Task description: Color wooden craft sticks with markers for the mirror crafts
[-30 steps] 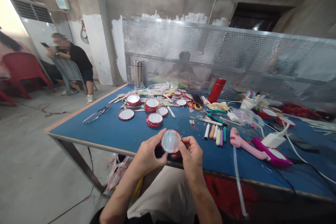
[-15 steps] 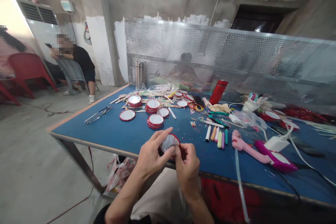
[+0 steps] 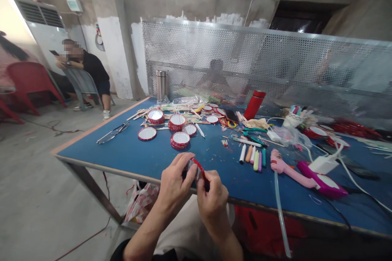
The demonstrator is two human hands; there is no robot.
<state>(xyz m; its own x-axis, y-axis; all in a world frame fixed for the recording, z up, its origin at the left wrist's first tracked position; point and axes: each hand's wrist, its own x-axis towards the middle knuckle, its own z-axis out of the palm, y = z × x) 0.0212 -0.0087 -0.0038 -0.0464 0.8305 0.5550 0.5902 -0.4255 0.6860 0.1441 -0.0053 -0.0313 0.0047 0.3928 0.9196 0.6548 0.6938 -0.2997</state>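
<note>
Just over the table's front edge, my left hand (image 3: 175, 180) and my right hand (image 3: 212, 195) both grip a small round disc with a red rim (image 3: 199, 166). It is tilted nearly edge-on, and fingers cover much of its pale face. My left fingers curl over its far side, while my right thumb and fingers pinch the near right side. Beyond my hands stand similar red-rimmed white discs, some stacked: a near stack (image 3: 180, 140), a middle stack (image 3: 177, 122), a left stack (image 3: 156, 116) and a flat single disc (image 3: 147, 133).
Thin wooden sticks (image 3: 143, 113) lie scattered behind the discs. Tweezers (image 3: 113, 133) rest at left. Rightward are several markers (image 3: 256, 161), a pink glue gun (image 3: 290, 174) with a clear glue stick, cables, a red bottle (image 3: 255, 105) and a steel flask (image 3: 161, 85). A person (image 3: 92, 71) sits at far left.
The held disc has turned from showing its pale face to nearly edge-on. My right hand has shifted slightly left, and both hands are closer together.
</note>
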